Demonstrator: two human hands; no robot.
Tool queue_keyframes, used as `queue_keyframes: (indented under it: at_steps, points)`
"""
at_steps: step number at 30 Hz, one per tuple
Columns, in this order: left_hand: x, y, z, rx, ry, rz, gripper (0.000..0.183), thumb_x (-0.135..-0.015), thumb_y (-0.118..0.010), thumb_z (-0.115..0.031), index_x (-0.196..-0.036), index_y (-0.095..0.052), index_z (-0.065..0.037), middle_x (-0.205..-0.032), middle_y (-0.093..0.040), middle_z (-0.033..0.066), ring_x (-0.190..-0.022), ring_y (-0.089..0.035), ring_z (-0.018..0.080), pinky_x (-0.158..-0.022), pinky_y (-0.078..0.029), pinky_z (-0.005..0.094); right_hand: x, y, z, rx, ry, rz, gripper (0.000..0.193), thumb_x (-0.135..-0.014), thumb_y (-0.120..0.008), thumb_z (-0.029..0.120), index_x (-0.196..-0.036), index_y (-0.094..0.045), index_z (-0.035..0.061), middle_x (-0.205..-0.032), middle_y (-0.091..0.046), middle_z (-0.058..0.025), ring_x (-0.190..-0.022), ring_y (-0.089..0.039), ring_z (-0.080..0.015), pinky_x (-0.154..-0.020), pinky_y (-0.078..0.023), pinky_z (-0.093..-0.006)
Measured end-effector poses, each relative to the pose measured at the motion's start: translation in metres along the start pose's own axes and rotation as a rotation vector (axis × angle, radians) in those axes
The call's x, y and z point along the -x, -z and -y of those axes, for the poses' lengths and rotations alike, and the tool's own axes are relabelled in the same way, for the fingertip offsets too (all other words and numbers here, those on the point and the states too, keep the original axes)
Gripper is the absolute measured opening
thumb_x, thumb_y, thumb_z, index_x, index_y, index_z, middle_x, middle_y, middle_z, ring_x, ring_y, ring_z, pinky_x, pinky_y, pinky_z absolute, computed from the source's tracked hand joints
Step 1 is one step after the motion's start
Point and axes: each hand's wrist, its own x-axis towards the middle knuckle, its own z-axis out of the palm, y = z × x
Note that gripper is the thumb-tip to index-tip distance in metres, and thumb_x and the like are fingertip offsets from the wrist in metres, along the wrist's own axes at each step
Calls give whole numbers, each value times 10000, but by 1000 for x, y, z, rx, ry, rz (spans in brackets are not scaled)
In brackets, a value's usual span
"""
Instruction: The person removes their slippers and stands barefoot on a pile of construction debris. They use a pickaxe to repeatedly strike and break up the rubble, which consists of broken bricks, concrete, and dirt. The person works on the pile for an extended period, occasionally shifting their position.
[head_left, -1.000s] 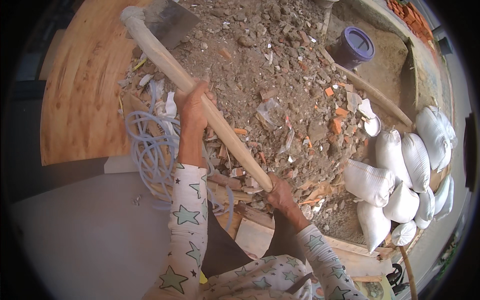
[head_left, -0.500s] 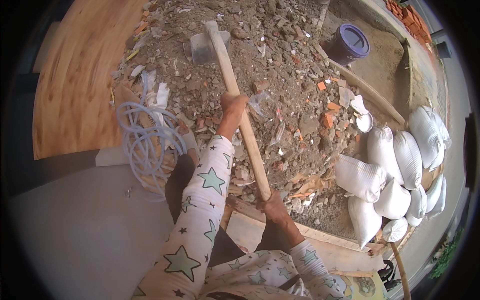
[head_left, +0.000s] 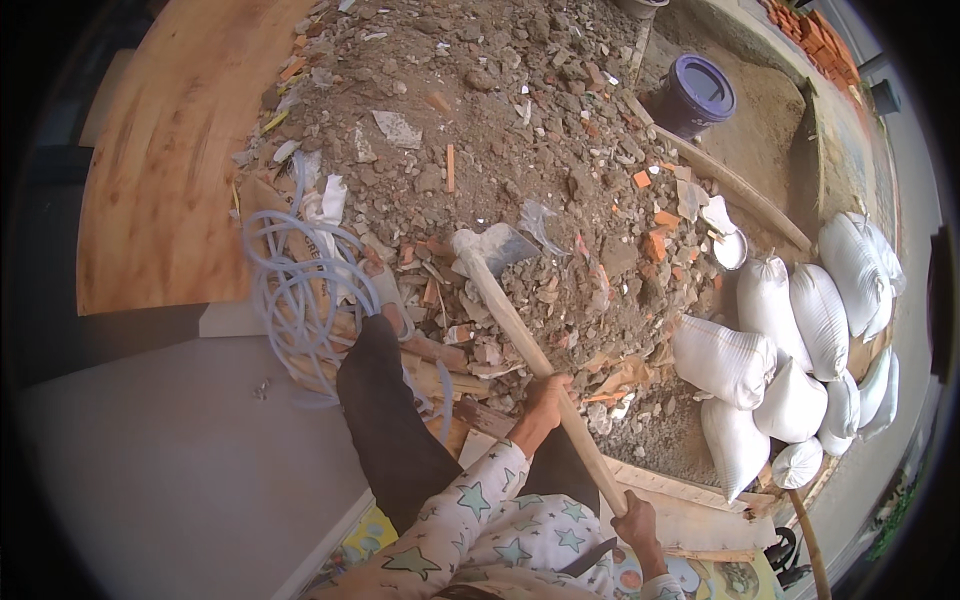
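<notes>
A hoe [head_left: 530, 348] with a pale wooden handle slants across the lower middle, its metal blade [head_left: 510, 246] down on the heap of rubble [head_left: 400, 195]. Partway along the handle my left hand [head_left: 543, 402] is closed around the wood. Close to the handle's end, my right hand [head_left: 637, 521] grips it near my body. Broken stone, soil and orange brick bits surround the blade. A scrap of clear plastic [head_left: 541, 222] lies right beside it. How deep the blade's edge sits is hidden.
Coiled clear hose [head_left: 305, 275] lies left of the heap beside a wooden board [head_left: 175, 170]. To the right are white sacks [head_left: 722, 360], a plank [head_left: 735, 180] and a purple bucket [head_left: 697, 95]. Stacked bricks [head_left: 815, 45] stand at the far right.
The hoe has come back toward me, its blade moving from the far part of the heap to the near middle. Both hands have moved nearer and to the right.
</notes>
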Motion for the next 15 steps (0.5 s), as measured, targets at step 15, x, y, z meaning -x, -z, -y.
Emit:
queue_keyframes:
  at_steps: [15]
  points:
    - [79, -68, -349, -134, -1031, 115, 255, -787, -733, -50, -932, -523, -34, -739, -553, 54, -522, -552, 153, -459, -484, 309, -224, 39, 283, -321, 603, -184, 359, -712, -731, 167, -1013, -553, 84, -825, -659, -219, -838, -640, -440, -713, -501, -497]
